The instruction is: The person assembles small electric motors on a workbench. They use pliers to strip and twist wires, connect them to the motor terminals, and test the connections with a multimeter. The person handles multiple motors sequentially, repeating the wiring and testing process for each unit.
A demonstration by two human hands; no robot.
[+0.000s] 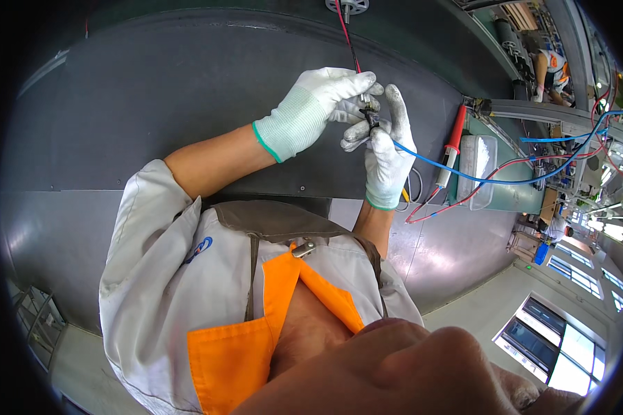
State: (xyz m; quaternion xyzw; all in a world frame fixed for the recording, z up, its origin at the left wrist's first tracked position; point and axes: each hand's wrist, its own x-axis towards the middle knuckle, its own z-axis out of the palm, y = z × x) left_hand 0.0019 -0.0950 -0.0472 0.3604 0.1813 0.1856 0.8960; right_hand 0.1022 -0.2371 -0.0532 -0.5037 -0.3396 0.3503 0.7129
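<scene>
Both my hands wear white knitted gloves and meet above the dark worktop. My left hand pinches the end of a red and black wire pair, where a small pale connector shows at the fingertips. The wire pair runs up to a grey round wheel-like part at the top edge. In my right hand is a small black connector, gripped between thumb and fingers, its forefinger raised. A blue cable leads from that hand to the right. The two connectors are close together; fingers hide whether they touch.
The dark worktop spreads to the left. Right of my hands lie a red and white pen-shaped tool, a clear plastic box and a loop-handled tool with yellow. A metal frame with cables stands beyond; another person is far off.
</scene>
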